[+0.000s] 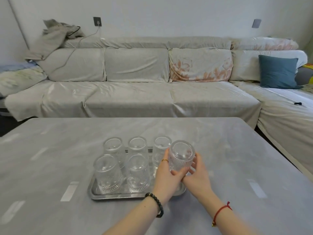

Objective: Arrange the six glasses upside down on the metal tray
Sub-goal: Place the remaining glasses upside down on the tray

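Note:
A metal tray lies on the grey table, near its front middle. Several clear ribbed glasses stand upside down on it: three in the back row, at left, middle and right, and two in the front row, at left and middle. A sixth glass, base up, is over the tray's front right corner, held between both hands. My left hand grips its left side. My right hand grips its right side. The glass's rim is hidden by my fingers.
The grey table stretches wide to both sides of the tray. Behind it stands a long covered sofa with a blue cushion at the right.

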The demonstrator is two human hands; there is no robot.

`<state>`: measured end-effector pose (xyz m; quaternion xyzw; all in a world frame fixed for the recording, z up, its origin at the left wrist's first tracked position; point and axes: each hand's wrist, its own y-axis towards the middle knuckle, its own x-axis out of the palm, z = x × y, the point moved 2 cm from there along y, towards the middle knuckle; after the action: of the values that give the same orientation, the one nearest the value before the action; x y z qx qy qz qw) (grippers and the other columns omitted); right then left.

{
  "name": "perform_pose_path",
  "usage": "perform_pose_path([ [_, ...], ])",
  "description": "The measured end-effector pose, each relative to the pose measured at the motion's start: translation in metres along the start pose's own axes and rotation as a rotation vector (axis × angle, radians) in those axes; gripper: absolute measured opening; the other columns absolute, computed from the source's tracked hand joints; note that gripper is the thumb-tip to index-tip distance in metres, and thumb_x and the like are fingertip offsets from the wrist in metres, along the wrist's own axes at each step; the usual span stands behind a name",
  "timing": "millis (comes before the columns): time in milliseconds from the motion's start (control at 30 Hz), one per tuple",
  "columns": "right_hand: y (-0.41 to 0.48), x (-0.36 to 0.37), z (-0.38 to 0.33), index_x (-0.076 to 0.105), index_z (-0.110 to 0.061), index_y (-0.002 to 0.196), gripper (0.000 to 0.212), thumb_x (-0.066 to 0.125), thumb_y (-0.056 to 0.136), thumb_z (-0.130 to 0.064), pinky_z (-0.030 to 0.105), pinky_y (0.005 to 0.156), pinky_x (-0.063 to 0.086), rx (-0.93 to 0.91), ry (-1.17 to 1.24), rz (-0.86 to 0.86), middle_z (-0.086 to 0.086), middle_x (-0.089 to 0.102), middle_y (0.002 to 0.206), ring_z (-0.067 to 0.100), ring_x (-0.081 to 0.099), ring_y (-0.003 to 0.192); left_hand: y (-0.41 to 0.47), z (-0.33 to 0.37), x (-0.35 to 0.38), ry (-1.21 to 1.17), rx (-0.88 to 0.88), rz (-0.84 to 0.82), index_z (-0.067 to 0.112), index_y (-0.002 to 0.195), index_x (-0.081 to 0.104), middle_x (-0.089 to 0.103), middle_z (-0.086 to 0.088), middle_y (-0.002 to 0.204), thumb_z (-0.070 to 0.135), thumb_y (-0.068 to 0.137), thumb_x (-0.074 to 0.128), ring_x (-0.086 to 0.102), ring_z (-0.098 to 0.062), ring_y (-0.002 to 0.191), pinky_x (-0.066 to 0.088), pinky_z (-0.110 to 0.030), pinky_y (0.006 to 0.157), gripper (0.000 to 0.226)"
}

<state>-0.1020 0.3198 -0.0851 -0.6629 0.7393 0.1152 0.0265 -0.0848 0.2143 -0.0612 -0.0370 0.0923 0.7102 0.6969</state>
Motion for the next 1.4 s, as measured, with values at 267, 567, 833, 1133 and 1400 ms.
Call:
perform_pose_path([
  [267,-0.020,0.030,0.000,0.043,-0.029,0.111,0.074,0.085,0.051,-0.017,0.025,0.083,0.047,0.025,-0.074,-0.018,-0.016,0.058,0.102,0.001,0.057,0.094,-0.024,-0.007,-0.031,0.065,-0.062,-0.010,0.019,0.139,0.024,0.048,0.004,0.136,0.024,0.079,0.066,0.047,0.003,0.110,0.035,-0.014,0.095,0.073],
  [567,-0.020,0.044,0.010,0.040,-0.032,0.111,0.070,0.082,0.057,-0.017,0.024,0.083,0.047,0.017,-0.168,-0.027,-0.019,0.058,0.099,0.008,0.059,0.097,-0.026,-0.022,-0.035,0.055,-0.101,-0.022,0.020,0.136,0.028,0.050,0.002,0.134,0.022,0.082,0.062,0.051,-0.012,0.116,0.042,-0.035,0.103,0.063],
  [833,-0.019,0.048,0.018,0.035,-0.019,0.128,0.082,0.081,0.060,-0.021,0.026,0.090,0.043,0.034,-0.228,-0.035,0.002,0.059,0.121,0.015,0.055,0.104,-0.020,-0.036,-0.035,0.133,-0.190,-0.052,0.020,0.143,0.004,0.047,0.017,0.071,0.030,0.083,0.059,0.046,0.002,0.051,0.046,-0.011,0.061,0.082],
  [1133,-0.017,0.048,0.010,0.029,-0.018,0.134,0.088,0.080,0.062,-0.021,0.034,0.099,0.043,0.027,-0.294,-0.097,0.006,0.055,0.128,0.021,0.054,0.113,-0.030,-0.039,-0.045,0.172,-0.175,-0.125,0.016,0.144,0.010,0.055,0.003,0.124,0.040,0.082,0.057,0.048,-0.003,0.117,0.038,-0.016,0.101,0.081],
  [1400,-0.012,0.044,-0.059,0.025,-0.022,0.137,0.086,0.076,0.068,-0.028,0.022,0.100,0.026,-0.230,-0.266,0.007,-0.012,0.034,0.131,0.001,0.033,0.119,-0.055,0.000,-0.128,0.247,0.185,-0.077,0.049,0.123,0.030,0.040,0.027,0.134,0.036,0.083,0.057,0.033,0.020,0.120,0.023,0.005,0.095,0.050],
])
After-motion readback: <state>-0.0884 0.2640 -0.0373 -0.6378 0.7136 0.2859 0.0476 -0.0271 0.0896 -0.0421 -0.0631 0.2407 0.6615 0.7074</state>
